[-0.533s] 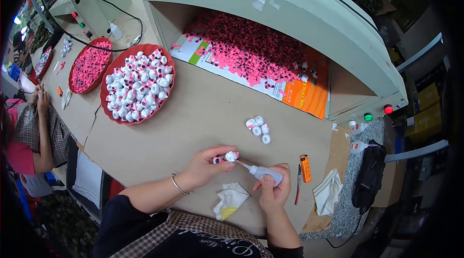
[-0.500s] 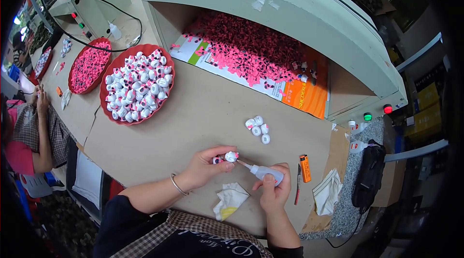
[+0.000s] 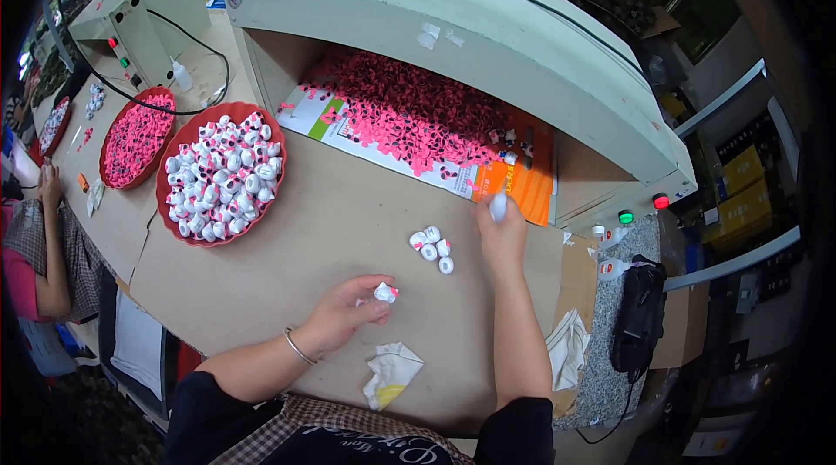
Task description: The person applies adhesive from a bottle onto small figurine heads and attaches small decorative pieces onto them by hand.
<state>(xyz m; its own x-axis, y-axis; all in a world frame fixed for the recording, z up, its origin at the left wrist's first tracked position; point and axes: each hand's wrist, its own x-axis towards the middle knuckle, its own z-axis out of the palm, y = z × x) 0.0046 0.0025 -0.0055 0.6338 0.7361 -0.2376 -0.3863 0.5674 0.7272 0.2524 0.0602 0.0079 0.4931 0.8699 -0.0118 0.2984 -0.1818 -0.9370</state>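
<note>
While the left hand (image 3: 348,313) pinches a small white piece (image 3: 385,293) on the surface (image 3: 331,221), the right hand (image 3: 501,234), closed round a white bottle (image 3: 497,206), sits beyond it, nearer the pink pile (image 3: 409,112); the loose white pieces (image 3: 433,250) lie between both hands.

1. Left hand (image 3: 344,317) pinches a small white cap (image 3: 385,293) above the table (image 3: 331,230).
2. Right hand (image 3: 502,234) reaches toward the pink pieces (image 3: 409,112), gripping something white (image 3: 498,206), possibly a bottle; it is blurred.
3. Four caps (image 3: 433,249) lie between the hands.
</note>
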